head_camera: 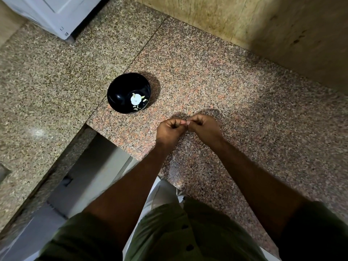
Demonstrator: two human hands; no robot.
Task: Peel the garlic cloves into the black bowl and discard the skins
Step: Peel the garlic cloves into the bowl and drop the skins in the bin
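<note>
A black bowl (120, 91) stands on the speckled granite counter (207, 76). Inside it lie a white garlic bulb (135, 99) and several pale cloves (137, 107). To the right of the bowl and nearer to me, my left hand (169, 129) and my right hand (204, 127) meet above the counter with fingers curled. Between their fingertips they pinch a small garlic clove (187, 123), which the fingers mostly hide.
The counter's front edge runs diagonally just left of my left arm, with a grey cabinet front (90, 176) below it. A white appliance (54, 14) sits at the far left. A beige stone wall (263, 25) borders the counter on the right.
</note>
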